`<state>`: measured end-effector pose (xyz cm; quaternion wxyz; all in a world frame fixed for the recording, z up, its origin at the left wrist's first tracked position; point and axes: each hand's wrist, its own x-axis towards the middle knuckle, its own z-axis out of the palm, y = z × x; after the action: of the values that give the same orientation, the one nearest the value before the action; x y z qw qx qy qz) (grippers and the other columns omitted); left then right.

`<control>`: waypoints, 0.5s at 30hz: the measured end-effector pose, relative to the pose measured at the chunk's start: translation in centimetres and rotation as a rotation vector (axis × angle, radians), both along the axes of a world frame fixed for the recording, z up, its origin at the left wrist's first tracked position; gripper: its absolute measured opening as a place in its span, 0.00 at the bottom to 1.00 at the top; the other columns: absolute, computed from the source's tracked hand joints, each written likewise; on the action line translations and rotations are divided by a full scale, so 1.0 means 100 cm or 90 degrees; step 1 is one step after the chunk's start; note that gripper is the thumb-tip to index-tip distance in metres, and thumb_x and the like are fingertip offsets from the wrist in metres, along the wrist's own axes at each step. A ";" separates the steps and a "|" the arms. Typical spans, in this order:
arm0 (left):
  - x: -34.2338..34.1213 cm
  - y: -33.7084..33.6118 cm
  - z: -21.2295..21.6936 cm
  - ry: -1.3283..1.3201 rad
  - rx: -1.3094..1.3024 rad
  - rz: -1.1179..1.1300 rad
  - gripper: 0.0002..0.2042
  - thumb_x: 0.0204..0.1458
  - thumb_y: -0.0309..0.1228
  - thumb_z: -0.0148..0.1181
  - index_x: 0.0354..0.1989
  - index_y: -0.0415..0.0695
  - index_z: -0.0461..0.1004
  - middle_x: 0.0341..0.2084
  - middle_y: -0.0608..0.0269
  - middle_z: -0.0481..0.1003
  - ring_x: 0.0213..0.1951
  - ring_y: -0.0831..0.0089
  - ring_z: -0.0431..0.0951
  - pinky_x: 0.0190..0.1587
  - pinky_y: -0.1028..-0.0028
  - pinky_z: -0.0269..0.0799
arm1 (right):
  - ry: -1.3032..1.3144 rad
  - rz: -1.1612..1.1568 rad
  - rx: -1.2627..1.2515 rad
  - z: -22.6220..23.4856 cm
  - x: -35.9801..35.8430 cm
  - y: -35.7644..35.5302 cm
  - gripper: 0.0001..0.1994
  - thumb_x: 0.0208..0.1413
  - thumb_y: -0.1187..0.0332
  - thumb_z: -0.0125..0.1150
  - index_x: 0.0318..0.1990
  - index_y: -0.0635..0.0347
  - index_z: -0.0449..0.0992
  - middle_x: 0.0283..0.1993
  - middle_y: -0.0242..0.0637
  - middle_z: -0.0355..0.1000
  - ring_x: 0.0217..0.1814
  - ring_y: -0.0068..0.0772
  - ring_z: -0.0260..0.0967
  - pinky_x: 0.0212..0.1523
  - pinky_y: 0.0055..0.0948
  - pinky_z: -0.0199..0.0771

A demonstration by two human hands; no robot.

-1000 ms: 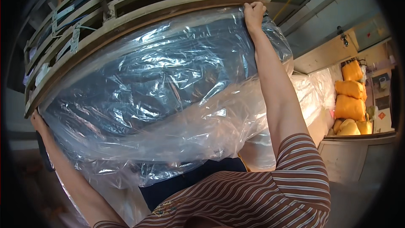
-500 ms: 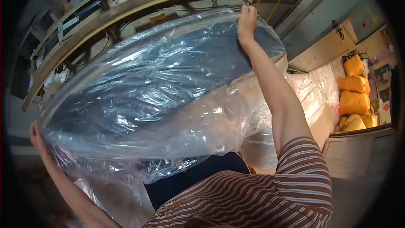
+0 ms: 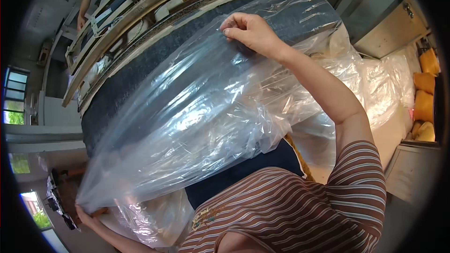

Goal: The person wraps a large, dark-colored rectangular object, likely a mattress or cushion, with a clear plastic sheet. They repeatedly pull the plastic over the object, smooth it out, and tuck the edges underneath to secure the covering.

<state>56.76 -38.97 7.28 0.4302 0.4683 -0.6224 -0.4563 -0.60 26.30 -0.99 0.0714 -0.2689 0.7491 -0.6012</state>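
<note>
A large clear plastic sheet [image 3: 187, 117] stretches in shiny folds between my two hands, over a dark grey padded surface [image 3: 124, 82]. At the sheet's far edge, right of the middle, my right hand [image 3: 251, 33] is closed in a pinch on the film. Low at the left, my left hand [image 3: 84, 213] grips the gathered corner of the same sheet; its fingers are partly hidden by the film. More crumpled film hangs near my body and runs off to the right, beside a dark navy cloth [image 3: 243, 171] at my waist.
Behind the dark surface runs a long wooden rail frame [image 3: 136, 16]. Another person's arm [image 3: 85, 7] shows at the far left. Orange bundles [image 3: 424, 82] are stacked at the right, near a wooden cabinet door [image 3: 393, 21]. A dark piece of equipment [image 3: 61, 197] stands beyond my left hand.
Both hands have come nearer to me with the sheet, my right hand also leftward across it. A far strip of the dark surface is now uncovered. The view has shifted.
</note>
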 end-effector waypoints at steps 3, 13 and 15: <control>0.058 -0.027 0.016 -0.871 -0.216 -0.028 0.23 0.48 0.36 0.62 0.53 0.42 0.69 0.44 0.51 0.72 0.50 0.61 0.69 0.52 0.66 0.65 | 0.067 0.005 -0.005 0.008 0.018 0.000 0.10 0.53 0.71 0.56 0.42 0.65 0.74 0.27 0.22 0.65 0.29 0.13 0.61 0.33 0.16 0.63; -0.401 0.375 -0.001 -0.168 -0.490 -0.664 0.08 0.51 0.24 0.59 0.40 0.39 0.77 0.40 0.58 0.73 0.45 0.69 0.73 0.48 0.74 0.67 | 0.039 -0.016 0.024 0.024 0.057 0.023 0.19 0.49 0.71 0.57 0.50 0.67 0.69 0.23 0.30 0.67 0.27 0.19 0.64 0.31 0.22 0.65; -0.439 0.430 -0.007 -0.088 -0.560 -0.797 0.11 0.48 0.28 0.62 0.40 0.40 0.76 0.42 0.57 0.73 0.45 0.65 0.74 0.45 0.71 0.69 | 0.002 0.015 -0.025 0.024 0.061 0.021 0.20 0.49 0.71 0.57 0.51 0.67 0.68 0.24 0.29 0.68 0.27 0.19 0.64 0.32 0.21 0.65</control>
<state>12.84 4.04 6.55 0.1983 -0.1584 -0.9212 -0.2948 5.53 28.39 1.43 0.0722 -0.2798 0.7339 -0.6147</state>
